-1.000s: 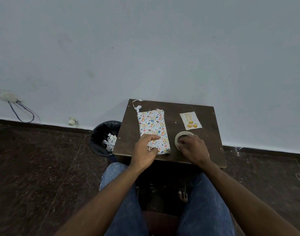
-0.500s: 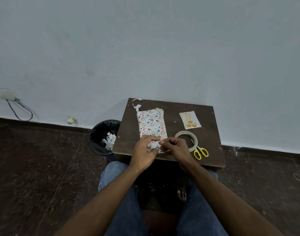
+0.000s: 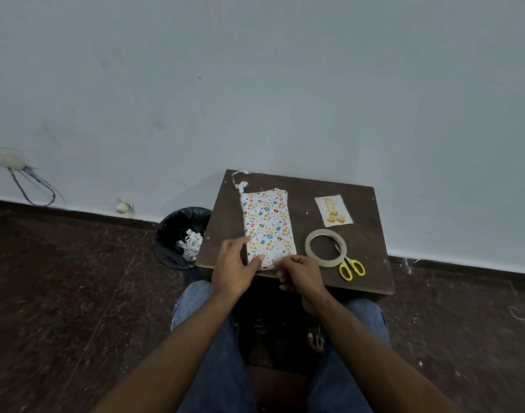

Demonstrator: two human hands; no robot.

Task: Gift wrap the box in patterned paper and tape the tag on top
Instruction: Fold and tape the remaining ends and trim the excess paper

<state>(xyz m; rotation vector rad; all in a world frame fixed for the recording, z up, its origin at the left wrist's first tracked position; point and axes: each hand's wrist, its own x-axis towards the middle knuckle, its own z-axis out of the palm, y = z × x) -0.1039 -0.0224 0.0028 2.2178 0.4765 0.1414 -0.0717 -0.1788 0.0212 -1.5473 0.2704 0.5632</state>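
Both hands grasp the near end of the wrapped box (image 3: 268,228) (left hand (image 3: 235,265), right hand (image 3: 300,274)). The tag (image 3: 333,211) lies on the counter (image 3: 365,248).

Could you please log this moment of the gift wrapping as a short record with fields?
box: wrapped box in patterned paper, flat on the table
left hand: left hand holds the box's near left corner
right hand: right hand curled at the near end, pressing the fold
tag: tag lies loose, not on the box
tape: tape roll right of box
scissors: yellow scissors, blades under the roll
bin: bin left of table, paper scraps inside
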